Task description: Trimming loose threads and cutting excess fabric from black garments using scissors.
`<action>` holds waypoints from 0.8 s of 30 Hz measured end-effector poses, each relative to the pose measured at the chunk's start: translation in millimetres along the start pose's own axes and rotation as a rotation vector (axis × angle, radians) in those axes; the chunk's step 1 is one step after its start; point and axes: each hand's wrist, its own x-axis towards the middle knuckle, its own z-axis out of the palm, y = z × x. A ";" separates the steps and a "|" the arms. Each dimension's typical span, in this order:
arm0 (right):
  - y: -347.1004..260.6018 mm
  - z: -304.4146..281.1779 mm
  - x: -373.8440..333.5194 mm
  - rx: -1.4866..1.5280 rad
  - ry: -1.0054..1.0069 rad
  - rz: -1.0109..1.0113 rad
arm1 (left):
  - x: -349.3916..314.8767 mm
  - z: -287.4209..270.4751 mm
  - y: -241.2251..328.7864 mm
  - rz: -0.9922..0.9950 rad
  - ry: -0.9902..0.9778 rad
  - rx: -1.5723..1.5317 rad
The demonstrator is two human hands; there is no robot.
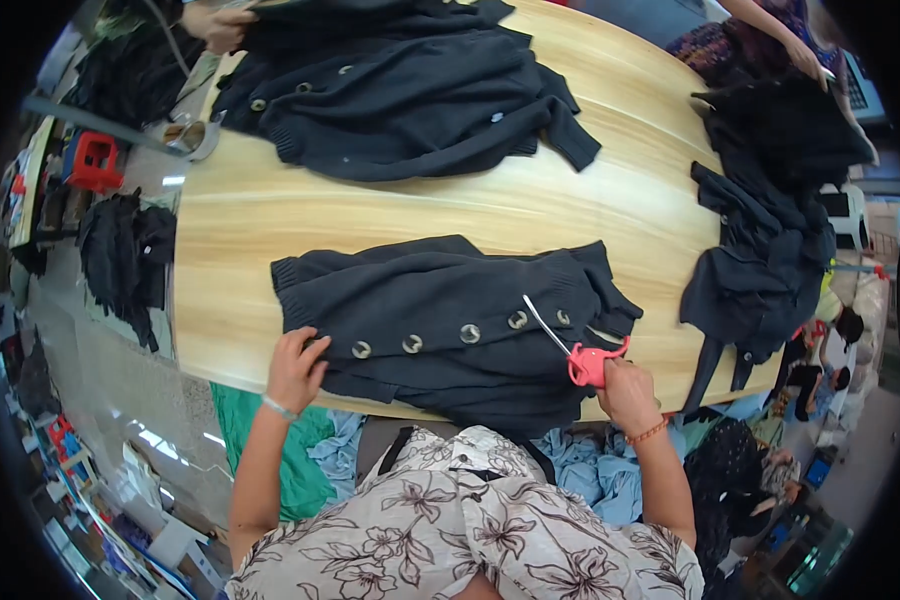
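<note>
A dark navy knit cardigan (420, 290) lies spread in front of me on the wooden table, its row of large buttons (470, 334) running across it. My left hand (295, 370) rests at the cardigan's left end, near the ribbed hem. Its fingers are apart and touch the knit. At the right end, my right hand (630, 396) is closed around red-handled scissors (588, 366). Their thin pale blade points up and left over the fabric, beside the buttons near the collar. The palm hides part of the handles.
More dark cardigans (410, 100) lie across the table (230, 215), where another person's hand (226, 30) touches one. A co-worker's hand (805, 58) is at a dark garment pile (765, 240) on the right. A red stool (95, 160) stands left. Green cloth (270, 450) hangs below the near edge.
</note>
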 end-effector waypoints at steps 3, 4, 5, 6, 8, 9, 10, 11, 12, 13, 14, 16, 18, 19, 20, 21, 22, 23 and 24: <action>-8.4 18.1 -13.8 -0.147 0.224 0.025 | -6.1 18.3 -1.4 -0.086 0.082 -0.141; -15.6 17.6 -16.4 -0.161 0.251 0.039 | -5.6 20.2 -2.9 -0.074 0.099 -0.099; -27.8 11.7 -17.2 -0.165 0.241 0.039 | -6.0 20.6 -1.8 -0.091 0.106 -0.074; -34.6 10.1 -16.7 -0.169 0.241 0.018 | -6.6 21.9 -0.2 -0.107 0.112 -0.050; -46.4 7.0 -16.2 -0.193 0.252 -0.010 | -9.3 29.4 -2.8 -0.118 0.144 -0.018; -53.2 2.9 -15.6 -0.200 0.253 -0.023 | -12.2 32.6 -5.1 -0.143 0.156 -0.003; -59.0 -3.3 -14.9 -0.185 0.237 0.002 | -11.8 36.1 -5.8 -0.162 0.165 0.004; -64.0 -7.4 -13.3 -0.170 0.222 0.028 | -11.5 38.6 -6.1 -0.149 0.199 0.001; -68.3 -8.6 -10.7 -0.180 0.223 0.024 | -12.9 40.9 -7.5 -0.155 0.206 -0.005; -70.9 -9.3 -6.7 -0.091 0.424 -0.055 | -13.6 44.0 -8.1 -0.163 0.239 -0.038; -72.2 -8.6 -3.4 0.002 0.623 -0.137 | -14.8 46.4 -8.6 -0.171 0.273 -0.071; -70.8 -5.7 0.7 0.214 0.626 -0.277 | -17.0 49.6 -8.7 -0.234 0.291 -0.164; -83.9 -6.7 4.2 0.372 0.563 -0.366 | -18.7 50.8 -7.8 -0.292 0.305 -0.256; -97.6 -12.8 6.7 0.349 0.520 -0.401 | -19.6 49.2 -6.7 -0.343 0.297 -0.320; -107.0 -15.3 10.2 0.318 0.476 -0.514 | -19.7 47.9 -6.0 -0.389 0.288 -0.384; -112.4 -11.4 16.0 0.286 0.424 -0.589 | -20.3 48.4 -6.5 -0.391 0.292 -0.384; -117.9 -9.1 20.4 0.279 0.309 -0.684 | -20.4 49.1 -7.3 -0.406 0.307 -0.454; -126.0 -7.0 21.8 0.282 0.115 -0.611 | -20.4 50.0 -8.2 -0.421 0.320 -0.522; -136.4 -5.0 22.9 0.283 -0.077 -0.535 | -20.1 51.6 -9.7 -0.422 0.321 -0.522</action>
